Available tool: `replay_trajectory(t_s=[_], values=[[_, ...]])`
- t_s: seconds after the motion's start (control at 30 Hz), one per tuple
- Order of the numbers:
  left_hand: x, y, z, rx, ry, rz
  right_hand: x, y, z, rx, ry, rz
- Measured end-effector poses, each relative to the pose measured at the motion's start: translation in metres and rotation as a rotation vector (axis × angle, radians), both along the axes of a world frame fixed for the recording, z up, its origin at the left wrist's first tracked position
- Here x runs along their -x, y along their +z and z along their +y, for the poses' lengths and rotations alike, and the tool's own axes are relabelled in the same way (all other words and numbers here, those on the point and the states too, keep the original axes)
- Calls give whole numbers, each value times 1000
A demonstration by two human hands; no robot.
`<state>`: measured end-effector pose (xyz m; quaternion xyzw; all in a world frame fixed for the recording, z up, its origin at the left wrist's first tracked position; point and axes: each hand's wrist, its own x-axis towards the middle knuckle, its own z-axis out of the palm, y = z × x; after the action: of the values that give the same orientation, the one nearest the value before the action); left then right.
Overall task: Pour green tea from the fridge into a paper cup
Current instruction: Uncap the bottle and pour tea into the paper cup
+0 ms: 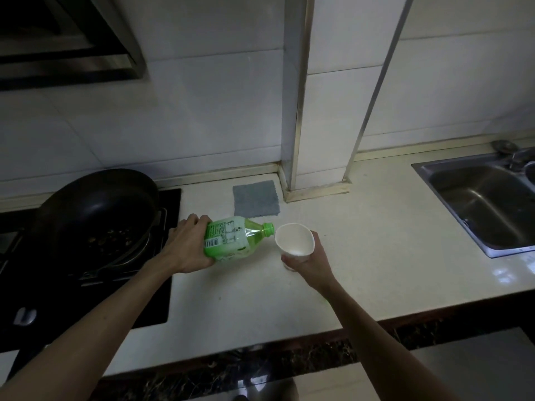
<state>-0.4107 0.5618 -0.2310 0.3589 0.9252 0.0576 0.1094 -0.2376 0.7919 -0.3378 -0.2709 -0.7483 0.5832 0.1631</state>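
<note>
Left hand (189,244) grips tilted bottle (231,238); right hand (307,260) grips cup (293,240); bottle neck just beside cup rim.

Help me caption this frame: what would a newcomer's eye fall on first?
The bright green plastic tea bottle, tilted in the left hand, its neck at the rim of the white paper cup gripped by the right hand, over the pale countertop. Next, the black wok on the stove at left.
</note>
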Motion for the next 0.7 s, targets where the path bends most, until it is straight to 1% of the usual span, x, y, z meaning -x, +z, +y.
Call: replay_trajectory(t_s=[0.1,0.3,0.43,0.7], values=[[-2,2,3,-49,8,-50,-1,1,0,4,3,3],[-3,6,9,-44,-28,-1,-2,4,-2,2,31,1],[0,9,8,4,-35,37,-2,3,-1,-31,45,-13],[-1,12,11,26,-53,45,1,2,-2,-59,54,-31]])
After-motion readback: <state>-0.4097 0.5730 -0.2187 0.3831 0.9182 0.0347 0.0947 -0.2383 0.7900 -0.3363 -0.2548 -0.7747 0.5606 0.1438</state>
